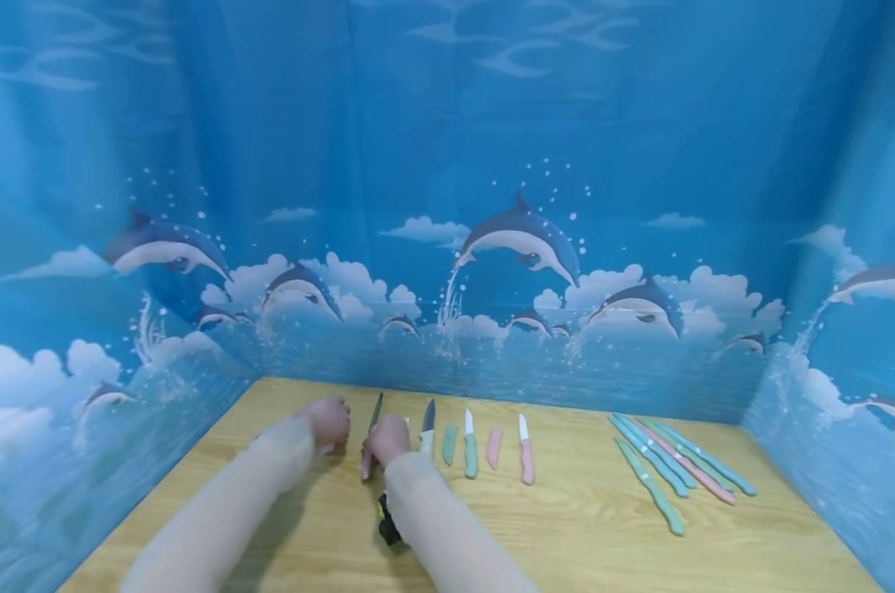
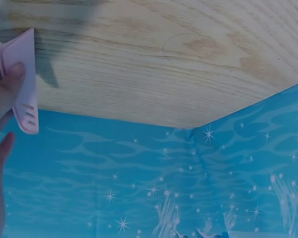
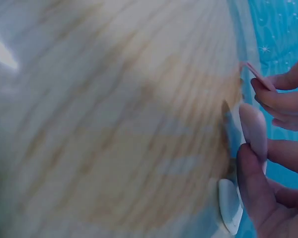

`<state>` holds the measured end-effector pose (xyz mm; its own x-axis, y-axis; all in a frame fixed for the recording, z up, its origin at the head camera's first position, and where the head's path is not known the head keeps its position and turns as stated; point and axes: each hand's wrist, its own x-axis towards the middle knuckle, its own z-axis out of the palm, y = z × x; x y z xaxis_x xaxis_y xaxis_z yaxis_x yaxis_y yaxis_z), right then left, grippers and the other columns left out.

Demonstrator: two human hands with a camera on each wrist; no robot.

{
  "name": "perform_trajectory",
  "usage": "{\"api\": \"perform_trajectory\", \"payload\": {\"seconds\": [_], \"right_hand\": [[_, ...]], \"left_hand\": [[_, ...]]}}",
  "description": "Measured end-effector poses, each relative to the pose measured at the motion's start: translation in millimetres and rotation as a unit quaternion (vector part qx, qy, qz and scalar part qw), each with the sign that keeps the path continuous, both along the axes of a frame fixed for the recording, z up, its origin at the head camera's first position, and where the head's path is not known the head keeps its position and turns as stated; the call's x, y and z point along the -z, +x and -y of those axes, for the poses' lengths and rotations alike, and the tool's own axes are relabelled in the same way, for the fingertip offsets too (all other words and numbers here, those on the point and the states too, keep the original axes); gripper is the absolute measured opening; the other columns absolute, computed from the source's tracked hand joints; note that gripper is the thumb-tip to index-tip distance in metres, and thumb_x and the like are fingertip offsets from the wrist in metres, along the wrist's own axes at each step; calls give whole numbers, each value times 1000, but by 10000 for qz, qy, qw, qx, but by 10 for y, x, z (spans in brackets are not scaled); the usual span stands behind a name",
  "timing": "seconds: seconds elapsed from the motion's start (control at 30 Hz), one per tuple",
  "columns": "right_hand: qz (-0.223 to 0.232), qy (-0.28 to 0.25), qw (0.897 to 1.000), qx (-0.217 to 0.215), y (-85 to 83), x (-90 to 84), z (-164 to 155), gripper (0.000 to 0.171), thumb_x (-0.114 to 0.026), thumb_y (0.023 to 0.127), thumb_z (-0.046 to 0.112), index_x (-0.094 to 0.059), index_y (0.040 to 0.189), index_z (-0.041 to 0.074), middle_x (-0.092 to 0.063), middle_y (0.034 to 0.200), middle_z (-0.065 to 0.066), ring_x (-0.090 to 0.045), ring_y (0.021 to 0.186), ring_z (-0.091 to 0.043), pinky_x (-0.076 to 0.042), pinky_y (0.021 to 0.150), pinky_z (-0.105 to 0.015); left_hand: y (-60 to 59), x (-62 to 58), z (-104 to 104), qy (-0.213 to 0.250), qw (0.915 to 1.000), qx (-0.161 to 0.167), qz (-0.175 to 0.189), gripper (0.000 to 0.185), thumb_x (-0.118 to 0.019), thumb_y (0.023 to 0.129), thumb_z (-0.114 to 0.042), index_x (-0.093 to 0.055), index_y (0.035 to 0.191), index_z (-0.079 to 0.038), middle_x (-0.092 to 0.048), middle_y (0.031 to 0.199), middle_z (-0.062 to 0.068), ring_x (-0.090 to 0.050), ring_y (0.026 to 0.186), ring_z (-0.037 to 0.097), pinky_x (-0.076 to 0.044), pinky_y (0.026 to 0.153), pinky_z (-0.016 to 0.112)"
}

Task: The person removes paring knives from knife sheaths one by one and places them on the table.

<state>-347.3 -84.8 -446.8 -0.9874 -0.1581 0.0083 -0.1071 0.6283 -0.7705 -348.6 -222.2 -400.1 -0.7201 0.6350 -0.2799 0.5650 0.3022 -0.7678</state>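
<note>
My left hand [image 1: 330,422] pinches a pale pink blade sheath [image 2: 24,89] with slots near one end, held above the table in the left wrist view. To its right, my right hand [image 1: 389,438] grips the pink handle of a knife [image 1: 366,466]; its dark blade points toward the back. The right wrist view shows the rounded handle end [image 3: 254,126] between thumb and fingers, with the left hand just beyond. Close beside the right hand lies a white-handled knife [image 1: 427,430], partly hidden by that hand.
Further right lie a green sheath [image 1: 449,445], a green-handled knife [image 1: 471,457], a pink sheath [image 1: 495,449] and a pink-handled knife [image 1: 527,461]. Several blue, pink and green knives [image 1: 650,486] fan out at the table's right. Dolphin-printed curtains [image 1: 447,165] enclose the wooden table [image 1: 566,543].
</note>
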Motion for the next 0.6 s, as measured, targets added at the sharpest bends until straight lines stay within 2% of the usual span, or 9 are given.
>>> {"api": "perform_trajectory", "payload": {"seconds": [0.1, 0.17, 0.27, 0.37, 0.4, 0.5, 0.6], "right_hand": [[40, -260, 9994, -216, 16, 9, -17, 31, -60, 85, -7, -65, 55, -1, -61, 46, -11, -59, 38, -18, -49, 49, -23], [62, -186, 9995, -228, 29, 5, -9, 29, -58, 85, -9, -66, 59, -1, -60, 46, -11, -59, 37, -18, -51, 51, -23], [61, 149, 9998, -129, 38, -4, 4, 20, -64, 85, -5, -67, 66, 0, -62, 54, -8, -62, 48, -16, -55, 60, -27], [-60, 598, 9982, -36, 29, -9, 5, 8, -71, 83, 2, -69, 76, 0, -66, 70, -9, -65, 66, -20, -56, 70, -32], [-46, 607, 9981, -42, 25, -11, -1, 10, -71, 84, 3, -69, 75, 0, -67, 73, -10, -65, 70, -21, -56, 70, -33], [-23, 638, 9979, -86, 14, -20, -12, 8, -70, 85, 5, -69, 79, 0, -67, 79, -10, -66, 73, -22, -56, 71, -34], [30, 621, 9980, -115, 19, -29, -20, 12, -68, 87, 5, -68, 76, 0, -66, 76, -9, -65, 73, -21, -55, 73, -34]], "left_hand": [[-18, -2, -30, 154, 9998, 55, 113, 12, -77, 73, -37, -72, 80, -29, -69, 83, -16, -59, 80, 1, -42, 85, 18], [-33, 23, -31, 147, 9998, 121, 111, 12, -77, 73, -39, -72, 79, -29, -69, 82, -17, -58, 78, 1, -42, 82, 17], [-44, 57, -9, -13, 9998, 185, 51, 14, -77, 73, -42, -72, 80, -31, -67, 83, -18, -56, 78, 0, -41, 78, 17], [-64, 54, 0, -224, 9996, 162, 87, 9, -77, 76, -37, -72, 83, -32, -67, 89, -19, -56, 84, 0, -42, 81, 17], [-74, 53, -1, -263, 9994, 171, 122, 9, -77, 77, -35, -72, 84, -32, -67, 90, -19, -56, 85, 0, -42, 81, 17], [-95, 64, -13, -336, 9991, 181, 193, 9, -75, 81, -29, -72, 88, -33, -68, 93, -18, -58, 85, 0, -43, 81, 18], [-98, 74, -44, -334, 9990, 178, 231, 11, -72, 84, -28, -71, 94, -33, -68, 92, -18, -59, 84, 1, -43, 79, 18]]}}
